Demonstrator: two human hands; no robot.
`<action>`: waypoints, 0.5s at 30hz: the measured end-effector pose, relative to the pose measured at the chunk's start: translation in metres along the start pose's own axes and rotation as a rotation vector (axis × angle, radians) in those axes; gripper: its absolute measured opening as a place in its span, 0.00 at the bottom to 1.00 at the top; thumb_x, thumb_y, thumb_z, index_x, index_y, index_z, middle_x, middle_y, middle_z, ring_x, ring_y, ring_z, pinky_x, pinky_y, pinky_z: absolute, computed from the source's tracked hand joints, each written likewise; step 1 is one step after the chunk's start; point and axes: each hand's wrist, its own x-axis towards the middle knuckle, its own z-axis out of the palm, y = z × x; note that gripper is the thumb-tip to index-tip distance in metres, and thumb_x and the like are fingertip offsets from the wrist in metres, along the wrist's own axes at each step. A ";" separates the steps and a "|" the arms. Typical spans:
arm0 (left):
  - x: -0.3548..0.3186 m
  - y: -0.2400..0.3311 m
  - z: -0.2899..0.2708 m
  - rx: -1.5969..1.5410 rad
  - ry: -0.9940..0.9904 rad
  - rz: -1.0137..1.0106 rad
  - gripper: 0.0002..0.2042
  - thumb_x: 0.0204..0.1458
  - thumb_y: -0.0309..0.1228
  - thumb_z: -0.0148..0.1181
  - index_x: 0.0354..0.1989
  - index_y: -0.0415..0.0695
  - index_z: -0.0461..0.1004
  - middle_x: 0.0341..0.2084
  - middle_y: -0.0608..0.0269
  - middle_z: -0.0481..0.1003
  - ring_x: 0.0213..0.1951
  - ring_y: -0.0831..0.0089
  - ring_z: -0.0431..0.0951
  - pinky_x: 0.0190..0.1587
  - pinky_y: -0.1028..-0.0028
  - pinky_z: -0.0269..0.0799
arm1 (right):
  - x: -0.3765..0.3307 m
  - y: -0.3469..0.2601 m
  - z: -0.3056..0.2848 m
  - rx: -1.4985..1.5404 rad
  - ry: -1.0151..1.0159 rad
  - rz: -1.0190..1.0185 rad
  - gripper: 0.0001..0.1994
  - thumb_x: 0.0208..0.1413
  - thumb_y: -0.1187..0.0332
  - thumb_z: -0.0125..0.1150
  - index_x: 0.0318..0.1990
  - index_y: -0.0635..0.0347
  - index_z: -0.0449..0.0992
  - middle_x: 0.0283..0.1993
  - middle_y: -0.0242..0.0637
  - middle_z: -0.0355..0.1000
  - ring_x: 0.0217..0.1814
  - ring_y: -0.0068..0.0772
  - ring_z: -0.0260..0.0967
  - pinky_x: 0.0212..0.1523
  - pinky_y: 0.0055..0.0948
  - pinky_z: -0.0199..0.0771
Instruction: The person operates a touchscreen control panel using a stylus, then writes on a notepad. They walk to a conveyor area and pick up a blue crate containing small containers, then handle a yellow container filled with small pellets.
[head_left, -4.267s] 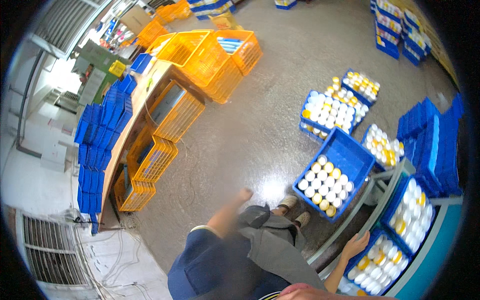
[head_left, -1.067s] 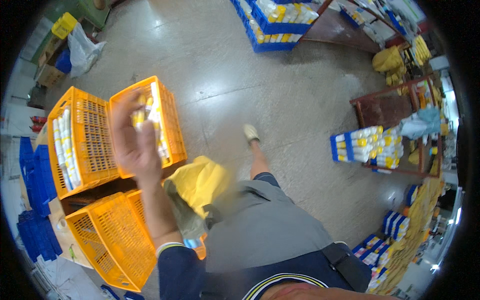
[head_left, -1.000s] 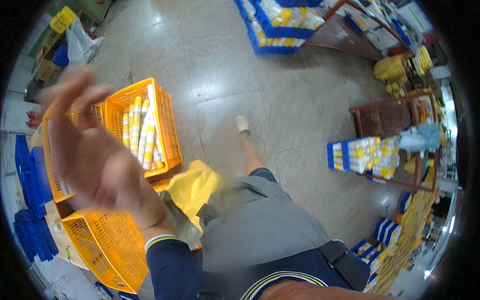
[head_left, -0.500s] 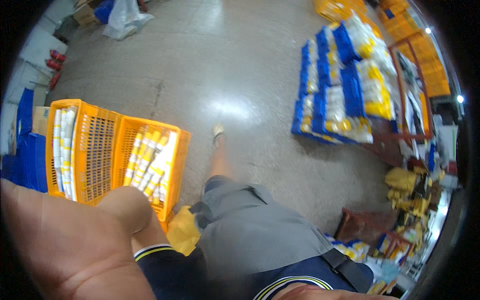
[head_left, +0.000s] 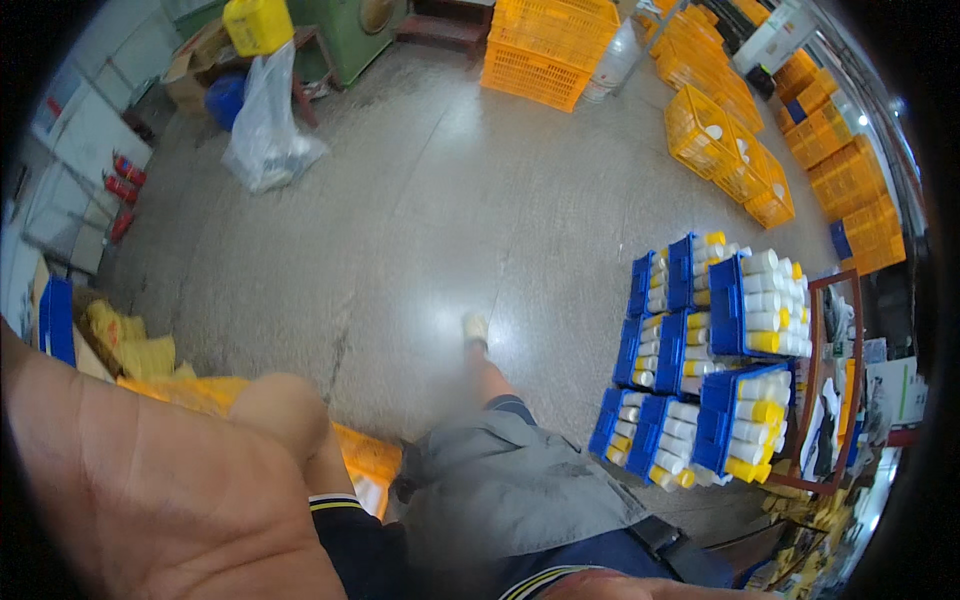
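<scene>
My left arm bends at the elbow. My left hand (head_left: pixel 165 490) is raised close to the head camera at the lower left, its creased palm filling that corner. Its fingers lie outside the picture, so I cannot see whether it holds anything. Below and behind that arm, part of an orange plastic crate (head_left: pixel 368 456) shows, mostly hidden. Only a strip of my right arm (head_left: pixel 625 588) appears at the bottom edge; the right hand is out of sight. A grey apron (head_left: pixel 510 485) covers my front, and one foot (head_left: pixel 476 328) is stepping on the floor.
Blue bins (head_left: pixel 722 308) of white and yellow bottles stand stacked at right, beside a red-brown metal frame (head_left: pixel 858 375). Orange crates (head_left: pixel 537 78) stand at the back, with more crates (head_left: pixel 700 135) at far right. A plastic bag (head_left: pixel 268 130) and fire extinguishers (head_left: pixel 122 188) are at left.
The view has shifted as I walk. The orange crates at left have slid down behind my arm, and the blue bins sit lower. More crates show at the back. My left hand stays raised.
</scene>
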 end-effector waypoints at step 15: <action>-0.058 -0.533 0.062 0.214 -0.006 0.079 0.21 0.62 0.35 0.60 0.61 0.38 0.70 0.57 0.51 0.74 0.53 0.55 0.76 0.54 0.55 0.73 | 0.370 -0.691 -0.510 -0.340 0.203 -0.537 0.16 0.63 0.59 0.60 0.51 0.60 0.80 0.49 0.49 0.82 0.51 0.50 0.80 0.51 0.44 0.79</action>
